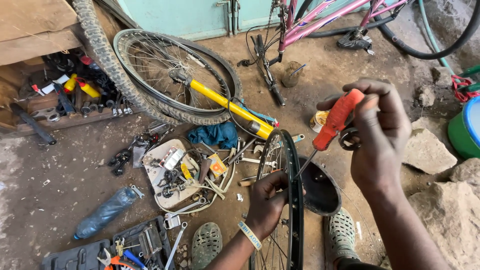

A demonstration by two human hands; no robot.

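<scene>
Bike repair on a dirt floor. The person stands a bare wheel rim [289,200] upright between two sandalled feet. Left hand [267,202] is wrapped shut around the near edge of the rim, steadying it. Right hand [375,135] is closed on the red handle of a screwdriver [330,130], whose thin shaft slants down so that the tip sits at the inner face of the rim, just beside the left fingers.

Behind the rim: a black bowl [320,192] on the ground, a yellow pump [230,107] lying across a spoked wheel [175,75], a blue rag [215,134], a plastic bottle [105,212], an open tool case [140,242] and scattered spanners.

Risk, as I judge it: the tip could skid off the smooth metal and jab the steadying fingers, since they sit so close. The rim, held only by one hand, could also twist and roll sideways under a hard push.
</scene>
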